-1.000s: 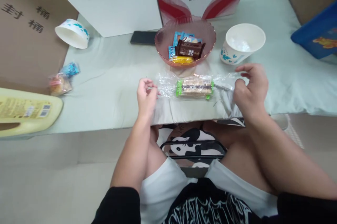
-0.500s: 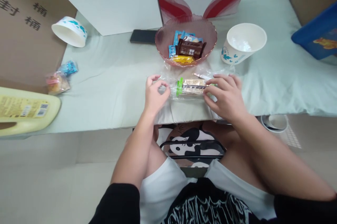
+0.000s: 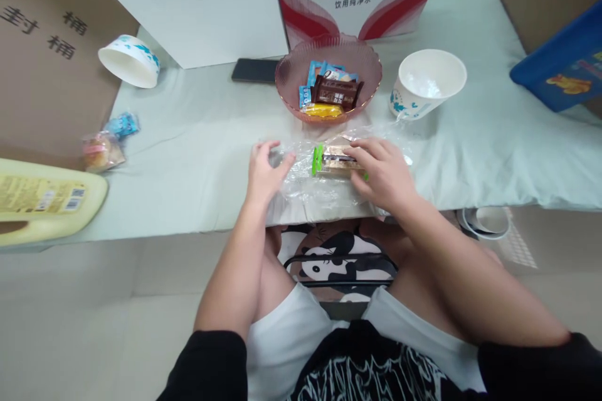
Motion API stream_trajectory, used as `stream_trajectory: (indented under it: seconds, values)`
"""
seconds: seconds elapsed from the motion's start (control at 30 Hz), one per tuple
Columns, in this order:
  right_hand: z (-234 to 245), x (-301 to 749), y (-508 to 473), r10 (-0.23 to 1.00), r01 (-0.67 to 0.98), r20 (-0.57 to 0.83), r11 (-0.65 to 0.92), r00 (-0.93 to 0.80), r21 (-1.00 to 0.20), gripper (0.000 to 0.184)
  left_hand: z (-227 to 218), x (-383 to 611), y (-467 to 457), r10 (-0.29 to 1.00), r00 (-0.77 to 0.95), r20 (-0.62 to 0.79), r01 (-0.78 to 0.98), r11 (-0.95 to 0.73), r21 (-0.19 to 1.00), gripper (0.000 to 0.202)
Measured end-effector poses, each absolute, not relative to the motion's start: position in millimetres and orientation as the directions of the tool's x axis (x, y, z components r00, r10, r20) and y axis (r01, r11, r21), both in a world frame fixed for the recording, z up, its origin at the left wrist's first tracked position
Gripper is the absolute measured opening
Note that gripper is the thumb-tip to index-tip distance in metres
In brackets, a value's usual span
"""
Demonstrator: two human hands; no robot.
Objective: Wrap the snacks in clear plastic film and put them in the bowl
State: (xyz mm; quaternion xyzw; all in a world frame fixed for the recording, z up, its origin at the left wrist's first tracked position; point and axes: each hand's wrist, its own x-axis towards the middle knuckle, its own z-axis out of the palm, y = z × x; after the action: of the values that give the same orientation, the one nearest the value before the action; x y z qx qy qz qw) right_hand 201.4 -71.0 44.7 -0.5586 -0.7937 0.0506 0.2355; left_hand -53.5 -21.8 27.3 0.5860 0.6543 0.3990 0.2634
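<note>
Snack (image 3: 331,162) in front of bowl (image 3: 285,96), clear film (image 3: 305,191) about it.
Left hand (image 3: 263,176) front-left of bowl, thumb and fingers spread at film. Right hand (image 3: 386,179) front-right of bowl, fingertips on snack; whether pinching, cannot tell.

Left hand (image 3: 267,172): thumb and fingers parted. Right hand (image 3: 383,176), opposite: fingers bent, toward the left. Forearms (image 3: 229,263): bare, diverging behind both.

Homelike room: snack bowl (image 3: 329,49), tablecloth (image 3: 202,156)
</note>
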Motion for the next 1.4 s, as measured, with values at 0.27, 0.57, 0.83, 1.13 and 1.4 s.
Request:
stream_trajectory:
  seconds: [0.27, 0.57, 0.83, 1.13, 1.4]
  values:
    - [42.4, 191.3, -72.1, 0.942, 0.883, 0.155, 0.333, -0.298, -0.329, 0.06, 36.6, -20.6, -41.2, 0.991, 0.131, -0.04, 0.197, 0.014, 0.98, 0.019]
    - [43.6, 194.1, -66.3, 0.939, 0.849, 0.235, 0.331, -0.251, -0.412, 0.052, 52.9, -16.1, -30.1, 0.937, 0.099, -0.334, -0.398, 0.345, 0.85, 0.021]
    - [40.6, 199.5, -63.6, 0.957, 0.87, 0.235, 0.259, -0.172, -0.419, 0.053, 42.9, -20.8, -20.6, 0.916, -0.119, -0.382, -0.356, 0.32, 0.878, 0.023]
    - [60.1, 211.7, -81.7, 0.854, 0.725, 0.495, 0.441, -0.158, -0.53, 0.04, 30.7, -18.3, -19.2, 0.971, -0.178, -0.157, 0.044, 0.168, 0.985, 0.015]
    - [122.8, 192.9, -61.0, 0.862, 0.683, 0.488, 0.273, 0.139, -0.677, 0.022, 35.3, -20.2, -17.1, 0.968, -0.143, -0.206, 0.055, 0.216, 0.975, 0.019]
